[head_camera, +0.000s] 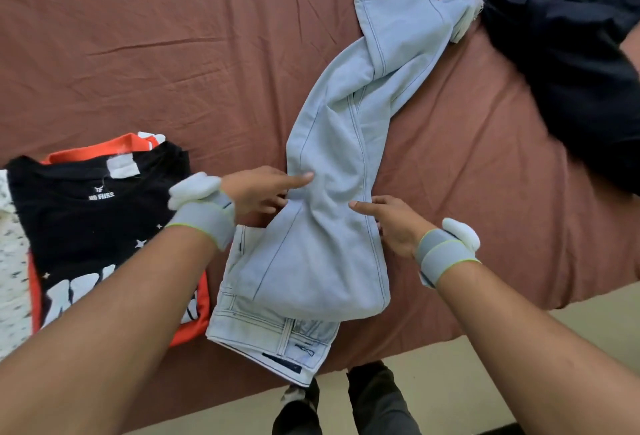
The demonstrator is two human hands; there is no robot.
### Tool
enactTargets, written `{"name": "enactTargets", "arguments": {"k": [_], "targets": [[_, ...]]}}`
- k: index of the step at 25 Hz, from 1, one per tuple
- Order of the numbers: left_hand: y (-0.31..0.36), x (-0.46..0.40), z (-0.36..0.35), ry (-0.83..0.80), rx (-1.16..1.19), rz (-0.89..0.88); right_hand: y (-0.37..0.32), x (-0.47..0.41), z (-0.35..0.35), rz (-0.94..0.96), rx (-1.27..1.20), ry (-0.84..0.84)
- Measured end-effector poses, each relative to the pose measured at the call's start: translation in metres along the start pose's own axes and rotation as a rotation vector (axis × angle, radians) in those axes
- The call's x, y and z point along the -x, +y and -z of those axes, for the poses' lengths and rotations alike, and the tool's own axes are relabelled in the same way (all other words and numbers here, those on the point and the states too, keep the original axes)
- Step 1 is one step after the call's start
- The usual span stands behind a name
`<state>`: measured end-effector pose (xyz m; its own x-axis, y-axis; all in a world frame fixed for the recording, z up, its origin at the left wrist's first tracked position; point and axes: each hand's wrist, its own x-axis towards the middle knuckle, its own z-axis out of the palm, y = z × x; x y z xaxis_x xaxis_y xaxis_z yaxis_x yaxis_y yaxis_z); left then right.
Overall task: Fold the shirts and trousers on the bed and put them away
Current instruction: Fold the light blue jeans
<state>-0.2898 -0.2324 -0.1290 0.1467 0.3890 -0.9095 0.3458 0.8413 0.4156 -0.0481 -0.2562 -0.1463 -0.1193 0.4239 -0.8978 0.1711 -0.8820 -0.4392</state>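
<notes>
Light blue jeans [332, 164] lie lengthwise on the brown bed sheet [156, 53], legs laid together, waistband at the near edge, hems far away. My left hand [259, 190] grips the left edge of the legs at mid length, index finger stretched on top of the denim. My right hand [391, 219] grips the right edge across from it, index finger pointing inward over the cloth. A folded black printed t-shirt [86, 219] tops a stack at the left, over an orange shirt [194, 323].
A dark, unfolded garment [561, 63] sprawls at the far right of the bed. A white speckled cloth [10, 261] shows at the left edge. The bed's near edge runs just below the waistband, with beige floor [519, 365] and my feet beneath it.
</notes>
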Motion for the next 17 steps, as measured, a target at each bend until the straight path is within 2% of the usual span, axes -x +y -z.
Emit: {"name": "enactTargets", "arguments": {"k": [3,5,8,11,14,17], "targets": [[0.002,-0.021,-0.013,0.072,-0.086,0.017,-0.003,-0.005,-0.006,-0.03,-0.07,0.021],[-0.003,-0.023,-0.015,0.102,0.007,-0.04,-0.005,0.0,-0.012,-0.031,-0.086,0.048],[0.0,-0.009,-0.015,-0.052,0.313,-0.106,-0.013,0.012,-0.013,0.112,-0.161,0.021],[0.011,0.016,-0.014,-0.264,0.611,-0.06,-0.02,0.039,-0.007,0.321,-0.371,-0.111],[0.002,0.034,-0.028,-0.393,0.554,-0.01,-0.007,0.071,-0.006,0.297,-0.38,-0.245],[-0.01,0.043,-0.049,-0.431,0.66,0.042,0.012,0.087,-0.01,0.233,-0.371,-0.249]]}}
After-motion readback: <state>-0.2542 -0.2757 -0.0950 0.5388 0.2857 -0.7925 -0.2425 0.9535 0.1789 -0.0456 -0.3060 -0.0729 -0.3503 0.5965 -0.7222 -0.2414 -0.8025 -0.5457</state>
